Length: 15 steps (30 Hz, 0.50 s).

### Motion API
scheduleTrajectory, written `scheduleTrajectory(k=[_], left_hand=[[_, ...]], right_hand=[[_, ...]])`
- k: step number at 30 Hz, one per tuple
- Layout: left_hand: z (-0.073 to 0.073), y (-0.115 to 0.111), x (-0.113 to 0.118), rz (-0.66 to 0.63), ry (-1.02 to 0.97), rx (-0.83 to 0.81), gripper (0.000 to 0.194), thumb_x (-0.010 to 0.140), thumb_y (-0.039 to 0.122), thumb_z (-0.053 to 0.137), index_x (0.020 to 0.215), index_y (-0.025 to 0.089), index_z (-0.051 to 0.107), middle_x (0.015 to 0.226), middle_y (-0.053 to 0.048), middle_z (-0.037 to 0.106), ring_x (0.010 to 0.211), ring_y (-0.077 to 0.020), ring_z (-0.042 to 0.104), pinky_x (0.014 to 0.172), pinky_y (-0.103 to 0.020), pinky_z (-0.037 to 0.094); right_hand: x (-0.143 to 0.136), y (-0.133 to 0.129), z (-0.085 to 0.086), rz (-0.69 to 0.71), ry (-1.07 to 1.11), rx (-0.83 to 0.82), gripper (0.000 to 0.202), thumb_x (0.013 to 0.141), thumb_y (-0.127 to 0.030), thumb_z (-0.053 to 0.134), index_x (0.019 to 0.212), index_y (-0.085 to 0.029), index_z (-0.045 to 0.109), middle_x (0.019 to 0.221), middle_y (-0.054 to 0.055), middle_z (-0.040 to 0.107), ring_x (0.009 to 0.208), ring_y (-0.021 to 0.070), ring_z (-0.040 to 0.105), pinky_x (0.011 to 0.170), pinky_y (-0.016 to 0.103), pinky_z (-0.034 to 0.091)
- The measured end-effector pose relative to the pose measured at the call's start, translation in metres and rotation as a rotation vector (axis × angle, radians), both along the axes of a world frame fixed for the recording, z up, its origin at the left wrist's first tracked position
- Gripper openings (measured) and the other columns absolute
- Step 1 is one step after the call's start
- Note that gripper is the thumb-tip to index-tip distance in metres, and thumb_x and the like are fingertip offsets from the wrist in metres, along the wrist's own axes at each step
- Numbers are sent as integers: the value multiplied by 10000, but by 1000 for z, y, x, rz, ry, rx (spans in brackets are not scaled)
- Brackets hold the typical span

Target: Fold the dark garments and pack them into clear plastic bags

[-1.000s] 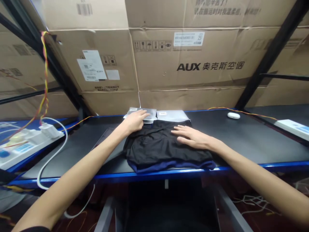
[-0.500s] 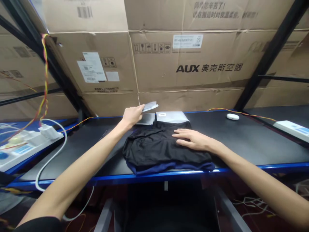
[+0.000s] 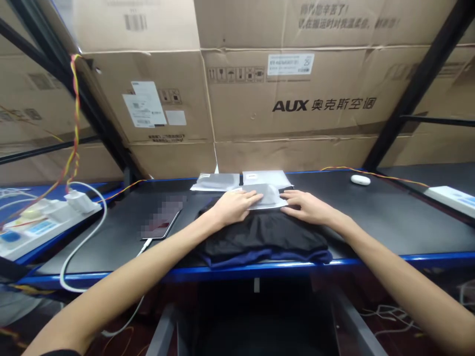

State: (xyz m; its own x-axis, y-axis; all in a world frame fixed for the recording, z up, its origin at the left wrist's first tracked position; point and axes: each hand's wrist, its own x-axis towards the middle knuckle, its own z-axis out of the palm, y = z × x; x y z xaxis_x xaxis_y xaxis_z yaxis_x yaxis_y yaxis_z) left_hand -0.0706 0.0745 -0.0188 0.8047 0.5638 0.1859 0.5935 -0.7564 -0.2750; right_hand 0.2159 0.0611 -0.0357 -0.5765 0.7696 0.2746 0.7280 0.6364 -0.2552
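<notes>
A flat packet in translucent wrapping (image 3: 267, 194) lies on top of the black cloth (image 3: 265, 232), which has a dark blue layer along its front edge. My left hand (image 3: 237, 205) presses on the packet's left part, fingers together over it. At the packet's right edge rests my right hand (image 3: 304, 206), its fingers spread and touching the corner. Behind the cloth, two more wrapped packets sit side by side, one on the left (image 3: 218, 182) and one on the right (image 3: 265, 178).
A phone (image 3: 162, 221) on a white cable lies left of the cloth. Power strips stand at the far left (image 3: 40, 225) and far right (image 3: 454, 199). A white oval case (image 3: 360, 180) is at the back right. Cardboard (image 3: 297, 113) walls the back of the table.
My left hand has come down and right, bringing a packet from the back onto the black cloth. My right hand has shifted slightly right to the packet's edge. The phone is now uncovered.
</notes>
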Motion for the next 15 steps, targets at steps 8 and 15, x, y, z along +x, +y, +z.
scheduleTrajectory(k=[8,15], left_hand=[[26,-4,-64,-115,-137,-263,936,692,18,509,1566,256,275,1599,-47,347,1470,-235,340,1197,-396,331],[-4,12,-85,-142,-249,-118,414,876,124,545,1259,248,646,1414,-34,592,1293,-205,568,1096,-354,457]], right_hand=[[6,8,-4,-27,7,42,263,868,-302,540,874,-237,794,1325,100,660,1289,347,558,1094,548,426],[6,9,-4,-58,20,102,266,858,-276,528,818,-247,790,1259,88,699,1203,333,621,1022,505,488]])
